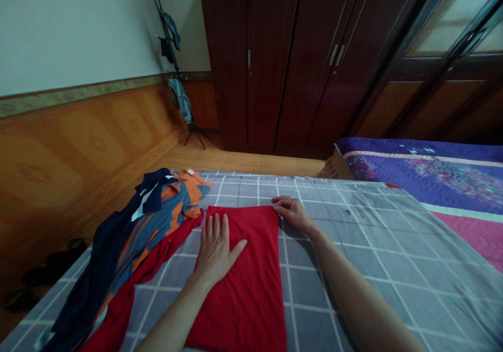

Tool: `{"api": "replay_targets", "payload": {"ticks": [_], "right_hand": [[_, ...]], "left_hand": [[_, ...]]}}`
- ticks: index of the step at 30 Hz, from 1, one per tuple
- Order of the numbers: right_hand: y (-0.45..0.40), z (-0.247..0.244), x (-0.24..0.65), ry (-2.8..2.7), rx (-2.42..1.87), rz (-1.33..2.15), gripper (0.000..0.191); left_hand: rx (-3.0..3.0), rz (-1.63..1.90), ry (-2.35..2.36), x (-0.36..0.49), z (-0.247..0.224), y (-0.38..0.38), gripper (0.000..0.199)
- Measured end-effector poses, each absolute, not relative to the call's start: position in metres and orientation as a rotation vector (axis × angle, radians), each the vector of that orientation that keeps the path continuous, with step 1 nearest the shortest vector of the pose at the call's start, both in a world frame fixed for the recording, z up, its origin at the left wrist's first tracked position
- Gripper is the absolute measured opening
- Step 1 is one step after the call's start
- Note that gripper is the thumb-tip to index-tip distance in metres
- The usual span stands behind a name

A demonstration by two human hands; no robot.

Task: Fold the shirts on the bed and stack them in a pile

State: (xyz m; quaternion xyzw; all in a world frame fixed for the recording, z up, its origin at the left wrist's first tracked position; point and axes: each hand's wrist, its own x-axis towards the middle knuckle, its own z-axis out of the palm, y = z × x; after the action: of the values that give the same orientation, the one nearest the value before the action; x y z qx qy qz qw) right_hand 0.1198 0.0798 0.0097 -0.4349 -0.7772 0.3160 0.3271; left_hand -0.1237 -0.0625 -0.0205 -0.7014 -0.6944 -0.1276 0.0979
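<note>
A red cloth lies flat on a grey checked sheet, its far edge nearly straight. My left hand rests palm down on the cloth's left part, fingers stretched and thumb apart. At the far right corner of the cloth, my right hand pinches the edge between thumb and fingers. Left of the red cloth is a loose heap of clothes: a dark blue garment, an orange and blue-grey one and another red one.
Dark wooden wardrobes stand beyond the bed. A coat stand with hung items is at the back left. At the right lies a purple floral bedcover. Dark shoes are on the floor at left.
</note>
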Motion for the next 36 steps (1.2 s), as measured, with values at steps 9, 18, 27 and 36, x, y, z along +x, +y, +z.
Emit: {"api": "replay_targets", "payload": {"ticks": [9,18,27,36], "right_hand": [[0.083,0.013,0.131,-2.095,-1.156,0.763,0.02],[0.08,0.006,0.124,-2.157,-1.239,0.593,0.013],[0.06,0.011,0.107,-2.183,-1.407,0.461,0.041],[0.068,0.002,0.103,-2.186,-1.309,0.443,0.015]], "left_hand": [[-2.08,-0.371,-2.032,-0.124,-0.02,-0.063,0.084],[-2.102,-0.385,-2.036,-0.125,-0.021,-0.063,0.083],[-2.109,-0.386,-2.043,-0.125,-0.018,-0.063,0.083],[-2.113,-0.404,-2.053,-0.126,-0.019,-0.063,0.081]]}}
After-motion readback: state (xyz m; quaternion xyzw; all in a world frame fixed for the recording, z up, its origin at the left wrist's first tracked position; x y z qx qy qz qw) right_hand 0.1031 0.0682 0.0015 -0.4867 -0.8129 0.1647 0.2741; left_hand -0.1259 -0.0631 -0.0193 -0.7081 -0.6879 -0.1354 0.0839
